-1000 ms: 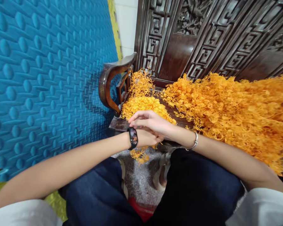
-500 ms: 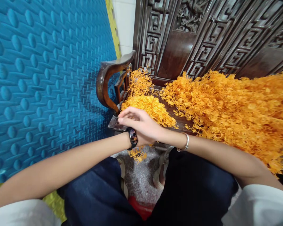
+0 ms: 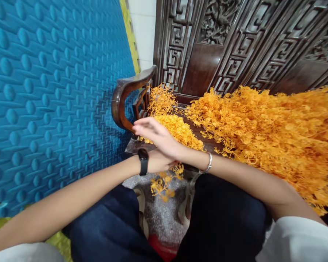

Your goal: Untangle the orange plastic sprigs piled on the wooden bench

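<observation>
My left hand (image 3: 157, 162), with a black band at its wrist, is crossed under my right hand and its fingers are mostly hidden. A piece of orange plastic flowers (image 3: 165, 183) hangs just below it, apparently gripped there. My right hand (image 3: 162, 140) lies across the top with its fingers stretched out to the left, and nothing shows in them. Behind the hands, a smaller heap of yellow-orange plastic flowers (image 3: 180, 129) lies on the dark wooden bench (image 3: 132, 145). To the right spreads a large pile of orange plastic flowers (image 3: 276, 131).
The bench's curved armrest (image 3: 118, 103) stands just left of the hands, and its carved back (image 3: 202, 69) rises behind. Blue foam matting (image 3: 57, 102) fills the left side. Below, between the knees, are a speckled floor (image 3: 164, 214) and something red (image 3: 161, 247).
The right hand's fingers have straightened from a curled pose. My left wrist has turned and shifted slightly left, and more of the hanging orange piece shows below the hands.
</observation>
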Demonstrator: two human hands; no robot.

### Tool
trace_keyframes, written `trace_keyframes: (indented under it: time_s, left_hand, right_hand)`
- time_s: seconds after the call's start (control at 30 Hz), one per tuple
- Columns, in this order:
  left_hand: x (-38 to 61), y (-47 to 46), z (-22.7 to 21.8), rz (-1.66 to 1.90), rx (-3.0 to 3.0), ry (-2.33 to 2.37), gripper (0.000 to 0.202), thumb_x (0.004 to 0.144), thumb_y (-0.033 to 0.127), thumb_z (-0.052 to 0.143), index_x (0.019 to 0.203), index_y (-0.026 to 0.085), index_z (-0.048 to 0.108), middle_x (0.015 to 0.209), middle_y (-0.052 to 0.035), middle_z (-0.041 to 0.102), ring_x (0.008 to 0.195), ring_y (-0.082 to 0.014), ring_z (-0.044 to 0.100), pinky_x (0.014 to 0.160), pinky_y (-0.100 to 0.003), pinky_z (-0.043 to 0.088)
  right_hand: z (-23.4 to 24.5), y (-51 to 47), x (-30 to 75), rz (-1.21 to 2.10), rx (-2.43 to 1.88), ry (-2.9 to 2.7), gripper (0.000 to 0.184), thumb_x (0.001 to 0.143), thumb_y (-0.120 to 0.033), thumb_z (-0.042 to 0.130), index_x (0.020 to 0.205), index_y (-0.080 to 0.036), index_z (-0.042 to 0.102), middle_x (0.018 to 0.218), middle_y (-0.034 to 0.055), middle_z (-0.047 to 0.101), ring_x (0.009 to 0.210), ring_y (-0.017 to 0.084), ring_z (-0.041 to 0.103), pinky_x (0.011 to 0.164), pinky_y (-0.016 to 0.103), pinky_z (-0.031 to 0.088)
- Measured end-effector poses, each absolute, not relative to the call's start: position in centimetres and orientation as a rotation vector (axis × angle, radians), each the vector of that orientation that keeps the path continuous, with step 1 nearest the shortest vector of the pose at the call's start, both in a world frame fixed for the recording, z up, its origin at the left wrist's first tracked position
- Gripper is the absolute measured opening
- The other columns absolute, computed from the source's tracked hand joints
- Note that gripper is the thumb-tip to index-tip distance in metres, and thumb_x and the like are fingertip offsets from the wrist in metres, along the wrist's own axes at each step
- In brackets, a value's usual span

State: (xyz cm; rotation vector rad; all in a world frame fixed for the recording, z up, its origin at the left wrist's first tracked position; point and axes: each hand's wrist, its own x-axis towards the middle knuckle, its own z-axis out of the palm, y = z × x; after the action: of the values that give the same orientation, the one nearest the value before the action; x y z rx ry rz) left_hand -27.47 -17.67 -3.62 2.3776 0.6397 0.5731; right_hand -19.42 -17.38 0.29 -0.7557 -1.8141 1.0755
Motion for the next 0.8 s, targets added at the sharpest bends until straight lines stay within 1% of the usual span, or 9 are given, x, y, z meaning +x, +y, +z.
trace_keyframes:
  time_s: [0.1,0.17,0.23,0.33,0.43,0.53,0.6,0.67,0.8]
  left_hand:
    - [-28.9,-17.4,-1.9,0.477,2.143,0.618,0.004,0.081,0.015,0.051,0.078,0.016,0.052,0.062,0.0,0.061,0.055,-0.0122,0.057,0.057,-0.025,0.047]
    - [-29.7,-17.1,-1.0,0.566,1.877,0.666,0.008,0.083,0.022,0.051,0.08,0.017,0.045,0.057,0.0027,0.058,0.046,-0.0093,0.052,0.047,-0.022,0.042]
    - [-30.3,-16.7,-0.6,0.675,1.687,0.702,0.017,0.081,0.029,0.055,0.081,0.019,0.041,0.057,0.0035,0.059,0.042,-0.008,0.05,0.043,-0.02,0.039]
    - [-30.7,-16.4,-0.6,0.785,1.568,0.784,0.022,0.078,0.032,0.058,0.08,0.019,0.041,0.056,0.0036,0.059,0.039,-0.0076,0.049,0.041,-0.019,0.037]
    - [-30.9,-16.4,-0.7,0.806,1.585,0.851,0.021,0.077,0.036,0.056,0.076,0.017,0.045,0.053,0.0032,0.057,0.037,-0.0069,0.046,0.04,-0.019,0.034]
    - [-31.0,-16.5,-0.7,0.792,1.639,0.882,0.023,0.075,0.037,0.056,0.069,0.015,0.05,0.046,0.0048,0.05,0.036,-0.0052,0.038,0.038,-0.018,0.028]
    - [-31.0,-16.6,-0.7,0.793,1.643,0.891,0.023,0.074,0.035,0.056,0.067,0.014,0.051,0.044,0.0066,0.043,0.037,-0.0043,0.034,0.04,-0.018,0.025]
    - [-31.0,-16.6,-0.8,0.809,1.633,0.902,0.023,0.074,0.035,0.056,0.065,0.015,0.05,0.045,0.0077,0.037,0.04,-0.004,0.031,0.041,-0.018,0.024]
    - [-31.1,-16.6,-1.2,0.844,1.65,0.981,0.026,0.076,0.038,0.058,0.066,0.017,0.047,0.045,0.0096,0.031,0.039,-0.0041,0.026,0.041,-0.018,0.019]
  right_hand:
    - [2.2,-16.4,-16.7,1.001,-0.838,-1.609,0.027,0.085,-0.045,0.053,0.095,-0.02,0.058,0.098,0.003,0.062,0.089,0.012,0.058,0.08,0.029,0.047]
    - [2.9,-16.0,-15.1,0.96,-0.874,-1.542,0.031,0.084,-0.049,0.052,0.09,-0.02,0.059,0.093,0.0023,0.062,0.084,0.012,0.059,0.076,0.027,0.046]
    - [2.9,-15.8,-14.0,0.971,-0.905,-1.514,0.038,0.086,-0.054,0.045,0.086,-0.019,0.06,0.09,0.003,0.062,0.08,0.011,0.059,0.072,0.026,0.046]
    - [2.1,-15.9,-13.6,1.035,-0.954,-1.596,0.045,0.086,-0.057,0.042,0.084,-0.017,0.061,0.088,0.0043,0.063,0.079,0.012,0.058,0.07,0.027,0.046]
    - [1.7,-16.2,-13.6,0.992,-0.917,-1.836,0.036,0.08,-0.05,0.058,0.096,-0.019,0.063,0.103,0.0051,0.063,0.095,0.015,0.057,0.078,0.03,0.046]
    - [1.8,-16.4,-13.3,0.861,-0.773,-2.082,0.038,0.073,-0.04,0.07,0.105,-0.022,0.063,0.113,0.0048,0.061,0.108,0.018,0.053,0.091,0.035,0.042]
    - [1.9,-16.3,-13.0,0.836,-0.703,-2.158,0.03,0.073,-0.037,0.071,0.097,-0.022,0.065,0.106,0.0038,0.064,0.104,0.017,0.055,0.094,0.037,0.041]
    - [1.7,-16.0,-12.8,0.848,-0.702,-2.159,0.02,0.074,-0.036,0.069,0.086,-0.02,0.067,0.095,0.0023,0.066,0.095,0.016,0.058,0.092,0.036,0.042]
    - [1.1,-15.5,-12.9,0.905,-0.809,-1.942,0.026,0.071,-0.041,0.071,0.072,-0.017,0.063,0.08,0.0015,0.064,0.081,0.014,0.059,0.082,0.033,0.045]
